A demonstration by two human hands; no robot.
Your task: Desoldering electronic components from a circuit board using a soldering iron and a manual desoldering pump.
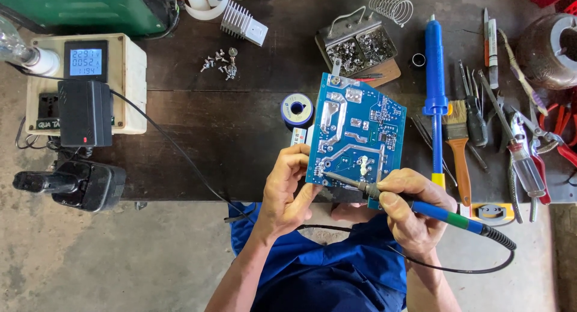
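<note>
While L hand (288, 189) grips 1 board (356, 134) — 1 iron (415, 205).

Circuit board (356, 137), centre: blue, silver solder tracks.
Soldering iron (421, 208), lower right: blue handle, green band, black cord.
Desoldering pump (435, 89), upper right: blue, yellow tip.
Brush (458, 149), right: orange handle, pale bristles.
Meter box (87, 83), upper left: cream, blue-lit display.
Adapter (85, 112), left: black.
Clothing (336, 270), bottom: blue.
Workbench (240, 125): dark brown.
</note>
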